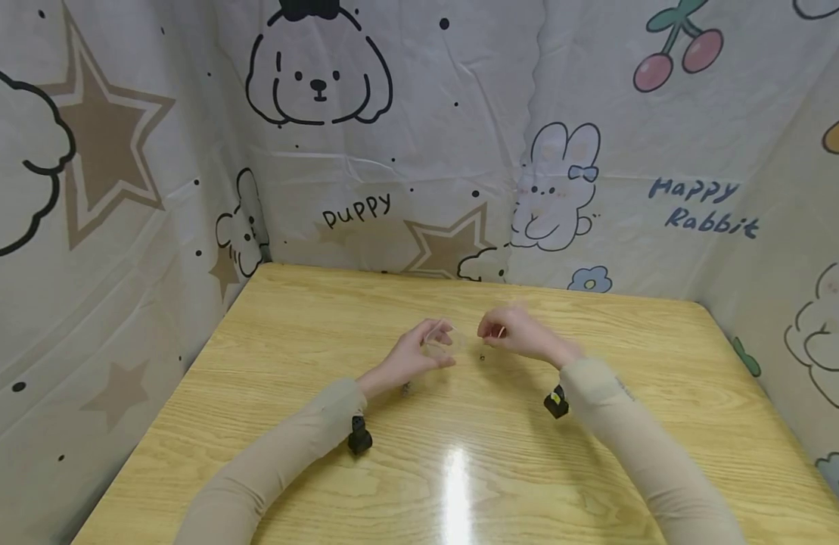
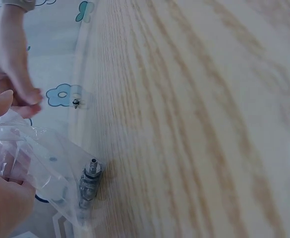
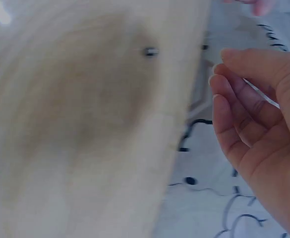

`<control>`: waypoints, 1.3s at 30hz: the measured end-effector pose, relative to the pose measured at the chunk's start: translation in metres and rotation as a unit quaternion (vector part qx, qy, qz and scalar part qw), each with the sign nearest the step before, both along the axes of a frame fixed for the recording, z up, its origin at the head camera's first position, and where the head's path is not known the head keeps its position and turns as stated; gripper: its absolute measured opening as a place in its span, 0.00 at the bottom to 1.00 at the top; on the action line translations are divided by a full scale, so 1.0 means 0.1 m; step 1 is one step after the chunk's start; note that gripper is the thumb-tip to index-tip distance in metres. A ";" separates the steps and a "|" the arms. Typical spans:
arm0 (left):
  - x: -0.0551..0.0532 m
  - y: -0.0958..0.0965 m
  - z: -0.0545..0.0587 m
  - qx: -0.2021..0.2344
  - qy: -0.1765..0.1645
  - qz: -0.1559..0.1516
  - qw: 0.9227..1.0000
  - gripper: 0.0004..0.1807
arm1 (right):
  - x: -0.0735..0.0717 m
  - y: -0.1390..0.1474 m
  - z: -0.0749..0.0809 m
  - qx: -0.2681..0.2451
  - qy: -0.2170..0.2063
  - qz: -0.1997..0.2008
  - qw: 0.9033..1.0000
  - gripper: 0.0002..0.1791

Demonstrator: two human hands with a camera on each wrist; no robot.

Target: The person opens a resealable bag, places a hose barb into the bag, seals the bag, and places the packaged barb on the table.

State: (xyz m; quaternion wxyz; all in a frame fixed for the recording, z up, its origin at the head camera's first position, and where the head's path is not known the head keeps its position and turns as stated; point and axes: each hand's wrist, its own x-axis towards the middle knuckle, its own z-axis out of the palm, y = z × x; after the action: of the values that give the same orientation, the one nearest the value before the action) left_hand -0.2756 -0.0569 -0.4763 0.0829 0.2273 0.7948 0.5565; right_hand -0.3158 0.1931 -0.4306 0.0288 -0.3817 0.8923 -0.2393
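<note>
My left hand [image 1: 419, 350] holds a clear plastic bag [image 2: 45, 153], its thumb and fingers spread at the mouth. Several metal hose fittings [image 2: 90, 183] lie bunched in the bag's bottom corner, close over the table. A small loose metal fitting [image 3: 149, 51] sits on the tabletop, just below my right hand [image 1: 521, 333] in the head view. Seen from the right wrist, that hand is raised, fingers loosely bent and thumb close to the index finger, with nothing visible between them.
The wooden table [image 1: 310, 469] reaches back to a printed cloth curtain [image 1: 426, 136], which also hangs along both sides. A black wrist camera [image 1: 359, 437] is strapped on the left sleeve and another black camera [image 1: 557, 403] on the right.
</note>
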 end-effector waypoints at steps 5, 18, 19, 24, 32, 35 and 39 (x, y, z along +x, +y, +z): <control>0.00 0.00 0.00 0.001 -0.002 0.000 1.000 0.29 | -0.01 0.03 -0.20 0.020 -0.033 0.003 0.999 0.04; 0.01 -0.01 0.00 0.001 -0.003 -0.002 1.000 0.31 | -0.04 0.04 -0.35 0.046 -0.042 0.014 0.998 0.06; 0.01 -0.01 0.00 0.002 -0.003 -0.002 1.000 0.31 | -0.04 0.04 -0.35 0.048 -0.039 0.012 0.998 0.05; 0.00 -0.01 -0.01 0.004 0.000 -0.002 1.000 0.31 | -0.04 0.04 -0.36 0.050 -0.027 0.009 0.998 0.03; -0.01 -0.01 -0.02 0.007 -0.001 -0.005 1.000 0.31 | -0.01 0.03 -0.32 0.051 -0.030 0.002 0.998 0.02; -0.01 -0.01 -0.03 0.007 -0.001 -0.004 1.000 0.30 | 0.01 0.00 -0.23 0.039 -0.032 0.000 0.999 0.02; -0.01 -0.02 -0.03 0.008 0.000 -0.003 1.000 0.29 | 0.04 -0.04 -0.05 0.012 -0.030 -0.007 0.999 0.03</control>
State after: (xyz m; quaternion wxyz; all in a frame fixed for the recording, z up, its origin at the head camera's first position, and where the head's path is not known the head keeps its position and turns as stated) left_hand -0.2770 -0.0587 -0.4797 0.0830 0.2300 0.7896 0.5628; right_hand -0.3123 0.1894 -0.4361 0.0588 -0.3680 0.8962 -0.2405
